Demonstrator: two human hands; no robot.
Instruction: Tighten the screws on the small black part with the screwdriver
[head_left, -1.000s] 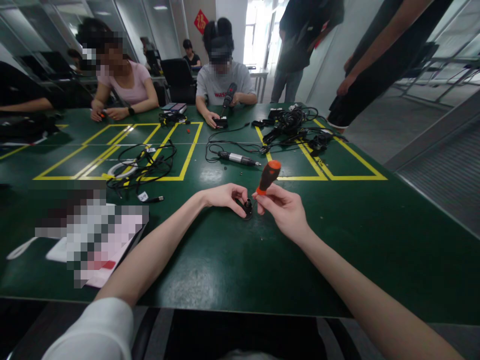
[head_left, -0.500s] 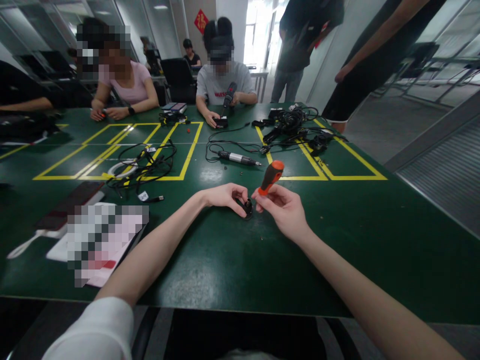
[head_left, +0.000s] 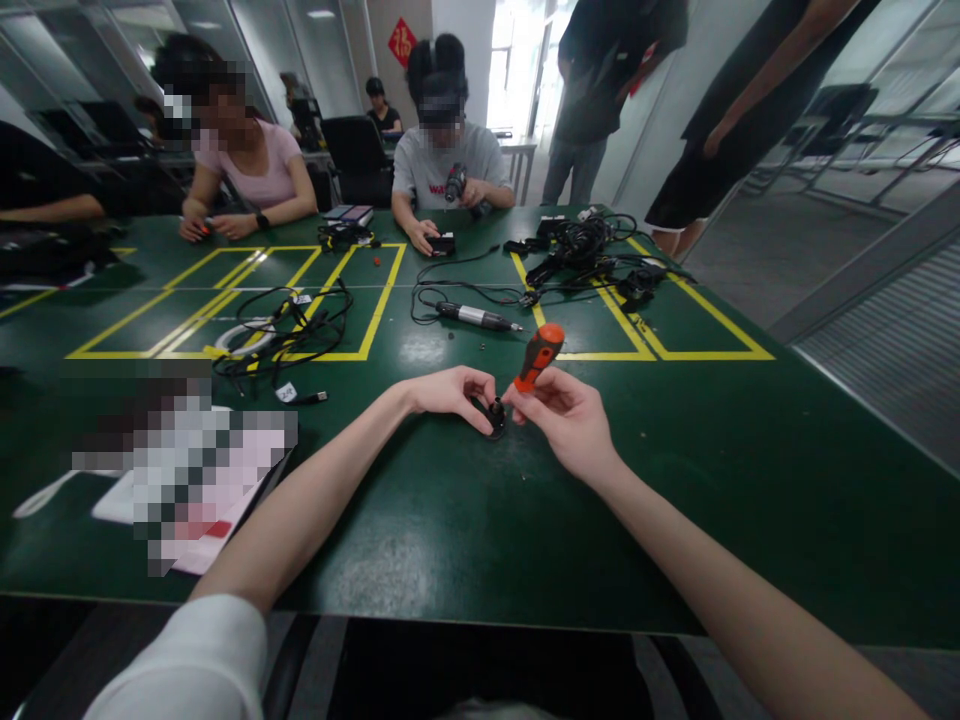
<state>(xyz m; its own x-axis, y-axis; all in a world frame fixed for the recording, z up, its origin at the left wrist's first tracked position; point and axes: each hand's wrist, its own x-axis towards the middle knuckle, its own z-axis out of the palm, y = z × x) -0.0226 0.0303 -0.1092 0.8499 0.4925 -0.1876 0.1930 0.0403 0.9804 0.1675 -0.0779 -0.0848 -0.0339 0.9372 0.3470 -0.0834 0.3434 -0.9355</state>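
Between the thumb and fingers of my left hand (head_left: pixel 459 392) is a small black part (head_left: pixel 496 418), pressed against the green table; its exact kind is too small to tell. My right hand (head_left: pixel 564 412) grips a screwdriver (head_left: pixel 541 355) with an orange and dark grey handle. The handle leans up and to the right above my fingers. I cannot make out the screwdriver's tip, which is hidden by my fingers near the black part. The two hands are close together, fingertips a little apart.
A silver and black electric screwdriver (head_left: pixel 477 317) lies ahead, its cable running back. Tangled black cables (head_left: pixel 585 245) sit at the far right, more cables (head_left: pixel 300 330) at left. A notebook (head_left: pixel 259 450) lies beside my left arm. Across the table a person (head_left: pixel 450 150) holds a drill (head_left: pixel 456 184).
My screwdriver's handle has tilted slightly, while my left hand has stayed in place. Across the table, the person's drill has lowered and turned. The standing person at right has shifted.
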